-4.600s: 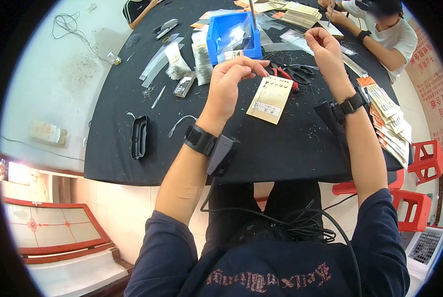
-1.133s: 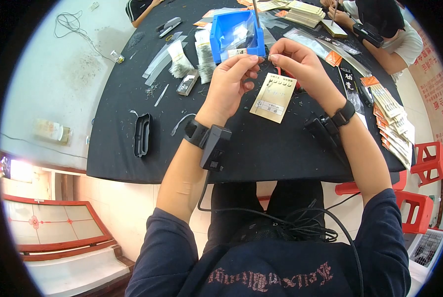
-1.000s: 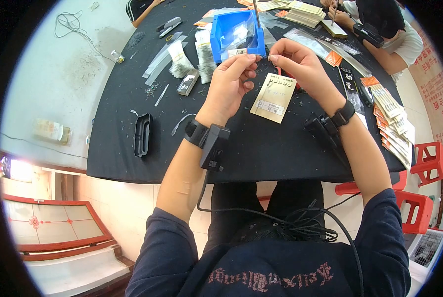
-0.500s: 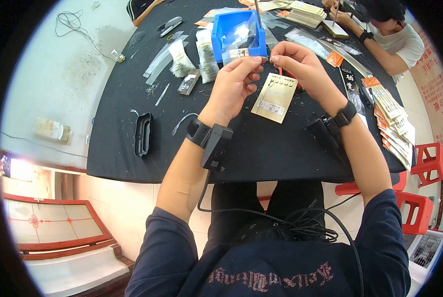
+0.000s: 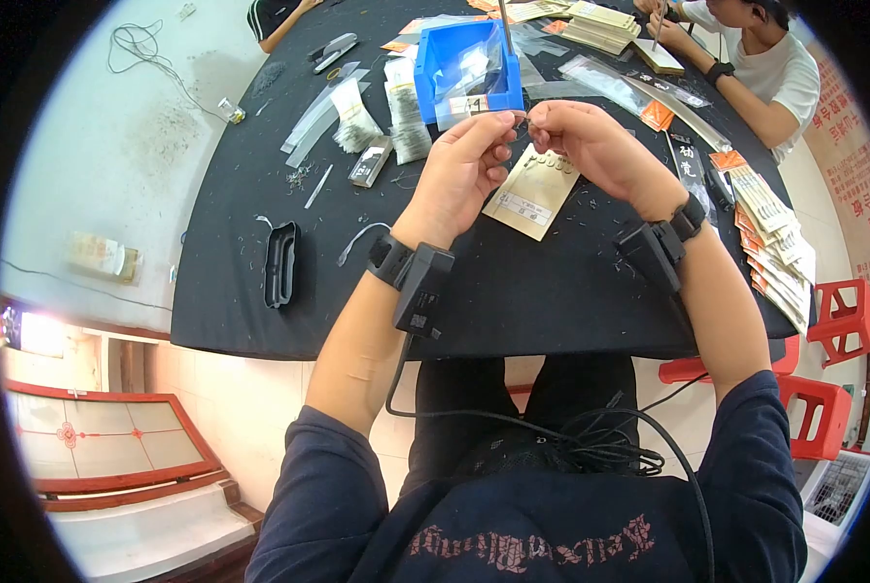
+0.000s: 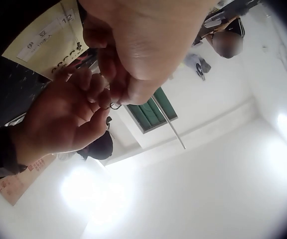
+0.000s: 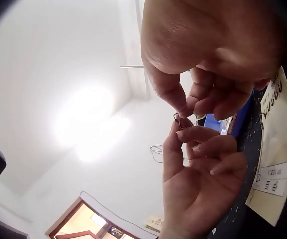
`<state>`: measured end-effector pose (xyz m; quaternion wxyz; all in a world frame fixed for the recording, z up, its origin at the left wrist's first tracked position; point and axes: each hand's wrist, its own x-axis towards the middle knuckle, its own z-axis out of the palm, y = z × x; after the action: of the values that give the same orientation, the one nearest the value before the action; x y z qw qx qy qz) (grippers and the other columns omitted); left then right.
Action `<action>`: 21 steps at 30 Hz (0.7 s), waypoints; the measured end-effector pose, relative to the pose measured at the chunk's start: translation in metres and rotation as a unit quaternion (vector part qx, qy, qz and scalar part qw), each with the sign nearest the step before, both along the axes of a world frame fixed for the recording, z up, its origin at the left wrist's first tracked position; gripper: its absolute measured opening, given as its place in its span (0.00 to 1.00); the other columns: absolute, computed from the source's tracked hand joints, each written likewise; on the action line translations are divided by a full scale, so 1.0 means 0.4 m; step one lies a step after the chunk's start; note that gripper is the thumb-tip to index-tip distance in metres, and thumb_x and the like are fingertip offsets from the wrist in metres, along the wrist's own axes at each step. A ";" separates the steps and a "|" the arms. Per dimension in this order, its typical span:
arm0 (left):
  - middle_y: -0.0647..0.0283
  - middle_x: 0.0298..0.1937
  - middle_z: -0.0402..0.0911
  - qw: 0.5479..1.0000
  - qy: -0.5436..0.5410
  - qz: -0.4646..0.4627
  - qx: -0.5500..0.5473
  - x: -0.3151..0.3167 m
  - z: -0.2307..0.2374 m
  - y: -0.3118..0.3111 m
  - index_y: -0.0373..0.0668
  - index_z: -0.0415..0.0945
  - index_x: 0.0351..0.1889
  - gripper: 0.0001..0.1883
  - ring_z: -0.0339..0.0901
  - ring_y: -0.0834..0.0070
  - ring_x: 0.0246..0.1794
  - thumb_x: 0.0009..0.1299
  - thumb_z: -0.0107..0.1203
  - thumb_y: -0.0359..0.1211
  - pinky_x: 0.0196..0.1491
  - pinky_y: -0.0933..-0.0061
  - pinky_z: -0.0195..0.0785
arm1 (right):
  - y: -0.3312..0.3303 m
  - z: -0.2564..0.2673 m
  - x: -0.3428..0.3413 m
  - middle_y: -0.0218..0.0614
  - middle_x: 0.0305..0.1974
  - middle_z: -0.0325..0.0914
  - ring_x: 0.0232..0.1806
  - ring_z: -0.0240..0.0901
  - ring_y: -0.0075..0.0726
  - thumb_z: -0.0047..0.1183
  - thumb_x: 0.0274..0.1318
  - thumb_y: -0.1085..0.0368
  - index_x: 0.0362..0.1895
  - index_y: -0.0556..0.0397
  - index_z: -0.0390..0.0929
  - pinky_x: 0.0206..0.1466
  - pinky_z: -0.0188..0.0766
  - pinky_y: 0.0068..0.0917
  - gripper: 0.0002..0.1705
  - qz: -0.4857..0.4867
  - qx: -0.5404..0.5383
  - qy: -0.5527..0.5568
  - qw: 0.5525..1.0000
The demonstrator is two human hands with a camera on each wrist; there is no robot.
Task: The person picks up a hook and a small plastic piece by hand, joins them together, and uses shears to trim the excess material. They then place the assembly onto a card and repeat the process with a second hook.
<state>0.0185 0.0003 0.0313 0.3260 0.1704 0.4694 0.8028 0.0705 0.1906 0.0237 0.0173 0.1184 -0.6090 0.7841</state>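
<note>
My left hand (image 5: 462, 173) and right hand (image 5: 605, 144) meet fingertip to fingertip above the black table, in front of the blue bin (image 5: 511, 99). Between them is a tiny dark fish hook (image 6: 115, 106), its bend showing in the left wrist view. Thumb and index finger of each hand pinch at it. In the right wrist view the hook (image 7: 176, 118) sits right at both sets of fingertips, mostly covered by them. A cream card (image 5: 524, 206) with a row of small marks and a label lies below the right hand, its top partly hidden.
Hook bundles (image 5: 355, 121), a small clear box (image 5: 371, 161) and a black tray (image 5: 278, 265) lie to the left. Stacked cards (image 5: 767, 238) line the right edge, by a black packet (image 5: 689, 165). A person (image 5: 754, 63) works across the table.
The right hand, earlier raised apart at the upper right, now meets the left fingertips. Within the last half second its wrist has swung outward, and the card has shifted slightly left.
</note>
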 end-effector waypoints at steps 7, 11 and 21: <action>0.76 0.30 0.74 0.998 -0.050 -0.021 0.032 -0.005 -0.007 0.001 0.45 0.78 0.40 0.06 0.67 0.87 0.29 0.69 0.58 0.35 0.27 0.85 0.58 | 0.000 0.003 0.004 0.29 0.30 0.73 0.36 0.67 0.26 0.53 0.59 0.60 0.34 0.55 0.81 0.48 0.64 0.25 0.11 -0.006 0.002 -0.017 1.000; 0.76 0.29 0.75 0.996 -0.067 -0.044 0.050 -0.009 -0.009 0.000 0.44 0.78 0.40 0.06 0.67 0.87 0.28 0.70 0.57 0.35 0.27 0.85 0.57 | -0.001 0.008 0.008 0.29 0.30 0.72 0.36 0.67 0.27 0.53 0.59 0.60 0.33 0.56 0.81 0.48 0.64 0.26 0.11 -0.003 0.004 -0.022 1.000; 0.76 0.29 0.75 0.984 -0.117 -0.105 0.081 -0.018 -0.015 -0.002 0.43 0.76 0.43 0.08 0.67 0.88 0.27 0.71 0.55 0.35 0.26 0.86 0.56 | 0.000 0.011 0.010 0.28 0.31 0.73 0.37 0.66 0.27 0.53 0.59 0.61 0.34 0.55 0.81 0.47 0.64 0.25 0.11 0.020 -0.012 -0.028 0.999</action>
<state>0.0112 -0.0005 0.0253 0.4467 0.1493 0.3404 0.8138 0.0744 0.1907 0.0282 -0.0137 0.1079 -0.5977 0.7943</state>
